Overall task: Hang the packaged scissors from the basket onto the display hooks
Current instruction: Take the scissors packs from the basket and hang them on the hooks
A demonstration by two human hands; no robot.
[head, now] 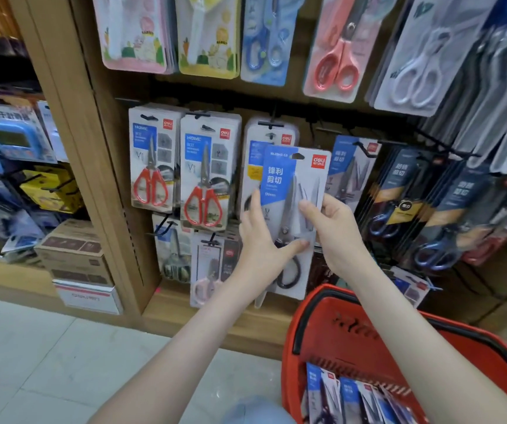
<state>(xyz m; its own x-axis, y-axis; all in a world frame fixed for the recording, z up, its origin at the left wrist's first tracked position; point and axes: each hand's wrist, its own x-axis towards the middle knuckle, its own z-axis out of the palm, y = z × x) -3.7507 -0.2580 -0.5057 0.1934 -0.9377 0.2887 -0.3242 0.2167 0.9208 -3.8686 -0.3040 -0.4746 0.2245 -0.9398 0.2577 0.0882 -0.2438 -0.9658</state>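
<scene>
A packaged pair of black-handled scissors [292, 185] with a blue and white card is held upright in front of the display. My left hand [261, 240] holds its left edge, thumb across the front near the handles. My right hand [331, 228] pinches the right edge, thumb on the front. The card's hang hole is near a black hook [272, 125] that carries matching packs [253, 154]. A red basket [316, 319] at the lower right holds several more scissor packs [350, 399].
Red-handled scissor packs [203, 179] hang to the left, dark blue packs [442, 215] to the right, and children's scissors [264, 38] above. A wooden shelf post [93, 148] stands at the left, with cardboard boxes [75, 255] beside it. Pale floor tiles [62, 362] lie below.
</scene>
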